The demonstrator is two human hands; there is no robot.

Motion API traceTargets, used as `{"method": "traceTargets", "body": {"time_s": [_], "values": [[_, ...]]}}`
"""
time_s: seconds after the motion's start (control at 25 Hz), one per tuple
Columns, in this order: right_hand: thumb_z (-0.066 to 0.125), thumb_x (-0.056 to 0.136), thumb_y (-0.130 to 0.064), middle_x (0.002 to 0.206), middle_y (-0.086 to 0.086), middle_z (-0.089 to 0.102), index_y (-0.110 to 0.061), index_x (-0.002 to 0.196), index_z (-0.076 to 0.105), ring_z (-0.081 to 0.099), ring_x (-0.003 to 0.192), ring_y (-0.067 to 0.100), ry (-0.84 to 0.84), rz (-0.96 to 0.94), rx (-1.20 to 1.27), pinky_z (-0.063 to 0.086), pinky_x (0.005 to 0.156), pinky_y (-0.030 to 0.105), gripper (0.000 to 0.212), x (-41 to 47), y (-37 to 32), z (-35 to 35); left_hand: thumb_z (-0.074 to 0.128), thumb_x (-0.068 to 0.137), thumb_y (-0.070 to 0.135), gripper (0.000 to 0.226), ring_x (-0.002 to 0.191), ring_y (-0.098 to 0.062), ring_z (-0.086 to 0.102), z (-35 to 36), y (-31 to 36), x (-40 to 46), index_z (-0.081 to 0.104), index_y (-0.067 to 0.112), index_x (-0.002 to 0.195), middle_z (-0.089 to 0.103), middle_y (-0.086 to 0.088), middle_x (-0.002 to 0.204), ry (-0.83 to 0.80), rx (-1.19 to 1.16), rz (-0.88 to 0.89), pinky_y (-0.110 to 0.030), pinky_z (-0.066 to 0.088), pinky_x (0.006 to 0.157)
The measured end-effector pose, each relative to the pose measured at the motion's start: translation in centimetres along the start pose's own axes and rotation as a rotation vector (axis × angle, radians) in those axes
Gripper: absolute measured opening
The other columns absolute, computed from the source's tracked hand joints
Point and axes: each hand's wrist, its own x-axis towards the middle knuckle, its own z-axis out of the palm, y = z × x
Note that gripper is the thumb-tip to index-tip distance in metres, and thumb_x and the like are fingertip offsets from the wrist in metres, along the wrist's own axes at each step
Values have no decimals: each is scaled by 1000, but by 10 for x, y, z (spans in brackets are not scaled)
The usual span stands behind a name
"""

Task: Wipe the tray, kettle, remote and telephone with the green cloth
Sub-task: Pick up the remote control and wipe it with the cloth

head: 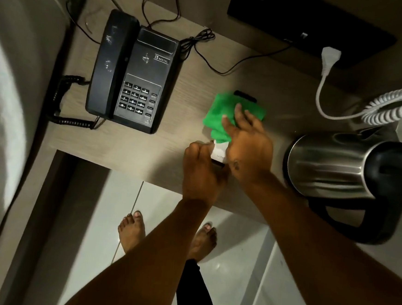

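Note:
My left hand grips the near, white end of the remote above the wooden desk. My right hand presses the green cloth over the remote's middle; only the black far tip and the white near end show. The black telephone sits to the left with its handset on the cradle. The steel kettle with a black lid and handle stands at the right. No tray is in view.
Black cables trail across the desk behind the telephone. A white plug and coiled white cord lie at the back right, below a dark screen. The desk's front edge runs just under my wrists; my bare feet stand on pale tiles.

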Motion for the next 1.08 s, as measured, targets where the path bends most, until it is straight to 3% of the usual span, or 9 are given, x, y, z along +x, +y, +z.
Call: {"method": "traceTargets", "body": {"time_s": [0.12, 0.24, 0.4, 0.48, 0.56, 0.68, 0.8, 0.92, 1.08], "values": [[54, 88, -15, 153, 9, 32, -22, 136, 47, 27, 140, 31, -26, -3, -5, 24, 113, 49, 48, -35, -9, 6, 63, 81, 46, 54, 104, -25, 52, -1, -3, -2, 61, 6, 117, 60, -14, 114, -83, 35, -2, -26, 40, 89], [52, 88, -10, 153, 16, 29, -18, 138, 44, 24, 141, 34, -25, -36, -39, 5, 118, 50, 51, -11, -3, 3, 76, 76, 37, 52, 102, -29, 56, -2, -1, -3, 64, 3, 113, 62, -16, 110, -6, -35, -23, -33, 45, 89], [43, 87, 0, 157, 14, 20, -22, 141, 40, 17, 143, 35, -56, 26, -32, 16, 118, 45, 57, 38, 11, -4, 88, 69, 43, 66, 103, -32, 58, -3, 3, -4, 63, 0, 112, 62, -19, 109, 19, -29, -36, -37, 51, 86], [44, 89, 0, 157, 13, 19, -22, 142, 39, 15, 144, 34, -38, -9, 8, 15, 117, 44, 58, 16, 5, 1, 86, 71, 37, 59, 101, -33, 59, -3, 4, -2, 65, -1, 111, 63, -20, 108, 16, -34, -31, -36, 48, 87], [45, 91, -5, 158, 10, 17, -23, 142, 37, 11, 145, 32, -67, -19, 79, 9, 117, 43, 55, -24, -6, 10, 70, 81, 38, 48, 98, -32, 58, -4, 5, -1, 66, -1, 108, 64, -20, 105, -27, -18, -28, -33, 44, 85], [47, 92, -13, 159, 8, 14, -26, 143, 33, 6, 145, 29, -132, 8, 59, 6, 116, 42, 55, -53, -11, 15, 44, 82, 49, 56, 95, -31, 55, -7, 6, -2, 66, 2, 105, 62, -18, 102, -69, -25, -44, -36, 45, 81], [49, 87, -4, 156, 14, 22, -21, 140, 41, 18, 143, 34, -68, -5, 14, 19, 116, 46, 56, -7, 1, 4, 64, 78, 40, 50, 98, -36, 60, -4, 4, -5, 65, -2, 104, 63, -21, 104, 21, -46, -36, -36, 46, 87], [47, 88, -6, 155, 10, 26, -25, 134, 48, 27, 139, 36, -49, 62, -22, 34, 108, 47, 50, 44, 13, -10, 83, 71, 47, 62, 101, -30, 57, -2, 4, -3, 63, 2, 109, 62, -18, 108, -12, -8, -66, -30, 46, 87], [49, 91, -10, 157, 10, 23, -22, 138, 44, 16, 143, 33, -83, 12, 58, 17, 116, 47, 48, -15, -10, 6, 74, 76, 22, 36, 96, -37, 58, -2, 4, -1, 63, -2, 100, 62, -22, 102, 5, -38, -58, -45, 50, 85]]}}
